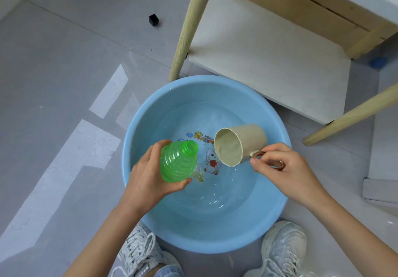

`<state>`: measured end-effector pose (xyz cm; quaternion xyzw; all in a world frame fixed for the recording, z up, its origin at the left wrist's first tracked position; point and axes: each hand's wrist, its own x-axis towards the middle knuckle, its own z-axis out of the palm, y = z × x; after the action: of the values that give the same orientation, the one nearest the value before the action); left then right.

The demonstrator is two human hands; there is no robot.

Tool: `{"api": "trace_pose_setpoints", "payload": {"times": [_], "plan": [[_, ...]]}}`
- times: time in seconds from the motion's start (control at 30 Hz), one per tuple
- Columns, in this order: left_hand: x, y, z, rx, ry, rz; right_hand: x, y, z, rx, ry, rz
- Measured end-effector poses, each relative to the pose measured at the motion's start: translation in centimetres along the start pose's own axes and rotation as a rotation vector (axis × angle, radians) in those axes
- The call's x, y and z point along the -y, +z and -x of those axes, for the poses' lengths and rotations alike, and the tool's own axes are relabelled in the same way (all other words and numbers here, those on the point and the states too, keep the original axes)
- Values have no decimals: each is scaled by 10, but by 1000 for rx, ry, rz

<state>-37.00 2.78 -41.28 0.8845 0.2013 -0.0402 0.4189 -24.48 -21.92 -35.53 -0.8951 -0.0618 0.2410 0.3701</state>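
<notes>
Hands both over the blue basin [204, 241], which sat on the grey floor between our white sneakers [140, 253]. Our left hand [146, 177] gripped a green ribbed bottle [178, 162] round its body, fingers curled behind it, thumb under its lower edge. The bottle was uncapped and tilted, with its neck pointing up toward the cup. Our right hand [282, 169] pinched the handle of a beige cup [241, 145], which lay tipped sideways above the water, mouth facing the bottle, near it but apart. Shallow water covered a cartoon print [212, 163] on the basin floor. Beyond the rim: a wooden leg [187, 29], a white shelf [269, 55], a small black cube [153, 19].
</notes>
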Motion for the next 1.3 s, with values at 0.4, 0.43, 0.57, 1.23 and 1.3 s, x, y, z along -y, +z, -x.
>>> {"api": "trace_pose_setpoints", "payload": {"times": [0.4, 0.43, 0.57, 1.23, 1.3], "plan": [[-7, 3, -2, 11, 23, -32, 21, -13, 14, 32, 22, -240], [-7, 4, -2, 13, 29, -37, 24, -14, 15, 37, 17, -272], [-9, 6, -2, 11, 48, -54, 32, -17, 17, 76, -10, -319], [-19, 8, -3, 3, 78, 8, 52, -17, 23, 65, -178, -268], [-19, 8, -3, 1, 87, 11, 50, -18, 23, 40, -207, -223]]}}
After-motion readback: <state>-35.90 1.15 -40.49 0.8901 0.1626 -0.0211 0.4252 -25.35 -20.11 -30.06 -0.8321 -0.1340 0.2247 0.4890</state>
